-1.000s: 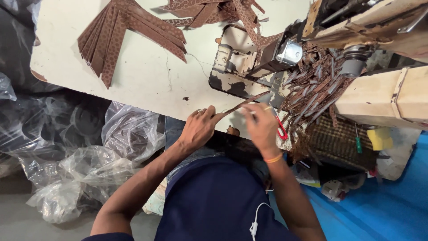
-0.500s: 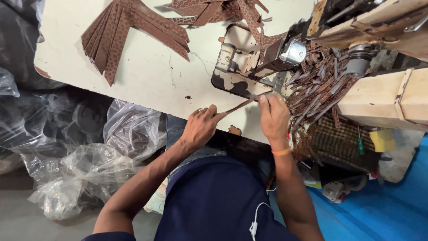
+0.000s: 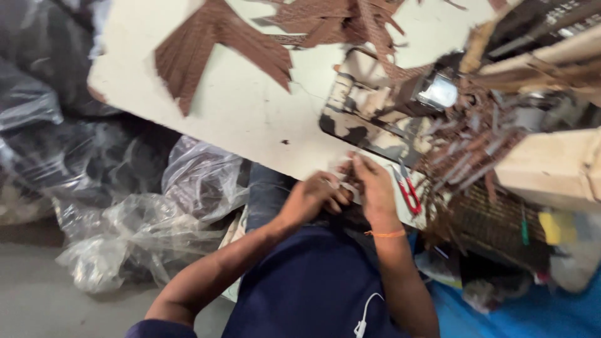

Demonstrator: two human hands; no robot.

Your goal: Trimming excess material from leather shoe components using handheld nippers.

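Seen from the head camera, the person's left hand and right hand meet at the near edge of the pale surface, fingers pressed together, pinching a small brown strip, blurred. Cut brown pieces lie stacked toward the far edge; red snips rest beside the right hand.

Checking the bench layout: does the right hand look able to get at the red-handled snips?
Probably yes. The red-handled snips lie on the table edge just beside the right hand, with nothing visible between them; the view is blurred.
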